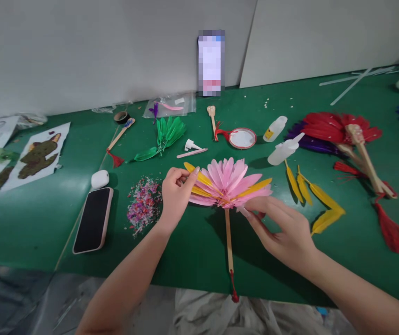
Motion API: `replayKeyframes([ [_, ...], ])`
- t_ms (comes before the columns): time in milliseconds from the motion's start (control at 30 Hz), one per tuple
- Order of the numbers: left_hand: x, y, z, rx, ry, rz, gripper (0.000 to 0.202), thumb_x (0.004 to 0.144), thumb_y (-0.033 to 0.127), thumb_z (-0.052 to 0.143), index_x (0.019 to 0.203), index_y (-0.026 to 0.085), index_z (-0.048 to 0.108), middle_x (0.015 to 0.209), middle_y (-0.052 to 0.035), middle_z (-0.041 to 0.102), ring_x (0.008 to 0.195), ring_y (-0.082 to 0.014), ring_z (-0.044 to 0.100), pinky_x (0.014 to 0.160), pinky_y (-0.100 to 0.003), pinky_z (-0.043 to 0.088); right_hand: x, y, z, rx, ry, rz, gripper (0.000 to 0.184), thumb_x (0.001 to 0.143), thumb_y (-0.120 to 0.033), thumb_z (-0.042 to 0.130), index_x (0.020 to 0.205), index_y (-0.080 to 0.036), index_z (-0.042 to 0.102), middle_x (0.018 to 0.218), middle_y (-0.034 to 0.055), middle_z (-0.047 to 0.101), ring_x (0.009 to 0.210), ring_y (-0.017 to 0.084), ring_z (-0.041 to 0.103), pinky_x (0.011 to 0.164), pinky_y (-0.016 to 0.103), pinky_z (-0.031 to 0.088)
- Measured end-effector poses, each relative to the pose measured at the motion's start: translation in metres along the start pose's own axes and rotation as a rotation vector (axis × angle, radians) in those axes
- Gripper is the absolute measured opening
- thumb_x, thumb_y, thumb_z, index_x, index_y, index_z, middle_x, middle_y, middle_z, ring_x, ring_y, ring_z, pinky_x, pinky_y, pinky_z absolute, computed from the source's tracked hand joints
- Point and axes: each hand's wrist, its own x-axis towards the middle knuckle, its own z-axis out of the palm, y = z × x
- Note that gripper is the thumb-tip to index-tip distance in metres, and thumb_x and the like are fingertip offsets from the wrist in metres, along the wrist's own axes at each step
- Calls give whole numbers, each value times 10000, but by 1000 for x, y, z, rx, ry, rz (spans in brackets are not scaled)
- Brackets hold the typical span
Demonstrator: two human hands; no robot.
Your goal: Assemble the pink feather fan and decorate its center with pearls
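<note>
A pink feather fan [227, 179] with several yellow feathers among the pink ones stands in front of me. Its wooden handle [228, 239] points toward me and ends in a red tassel [234, 294]. At the fan's left side my left hand [180, 193] is closed, thumb and finger pinching a yellow feather [199, 174] near its tip. My right hand [283, 228] is closed at the fan's lower right edge, its fingertips pinching the pink feathers close to the handle's top. Loose yellow feathers [325, 197] lie on the table to the right.
White glue bottles [283, 151] stand behind the fan, near a dish [242, 138]. Red feather fans [342, 128] lie at right, green feathers [169, 135] at back left. Colourful bits [144, 204] and a phone [93, 221] are on the left; another phone [211, 63] leans on the wall.
</note>
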Motion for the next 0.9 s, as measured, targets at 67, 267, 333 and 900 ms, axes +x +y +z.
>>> replayKeyframes([
  [67,0,0,0,9,-2,10,281,722,377,693,597,166,554,647,27,439,548,-85,365,520,-242,304,1,0,0,-11,6,-4,139,853,-94,542,904,-221,567,762,29,656,699,159,633,629,262,515],
  [267,0,1,1,31,9,16,270,717,350,696,581,166,553,642,26,443,560,-89,386,534,-239,322,3,2,2,-31,28,-8,116,851,-109,544,895,-208,587,776,37,674,722,161,651,652,257,533],
  [333,0,1,1,43,9,15,268,720,350,693,581,166,555,641,23,452,566,-91,396,537,-237,328,3,3,3,-41,38,-12,121,858,-116,533,896,-208,602,787,44,681,734,167,656,662,268,538],
  [900,9,-8,-5,93,29,-121,94,746,277,660,797,198,662,814,-9,463,649,-114,430,622,-256,360,4,4,1,-96,69,-31,180,852,-106,540,947,-214,647,910,66,704,843,190,668,748,315,552],
])
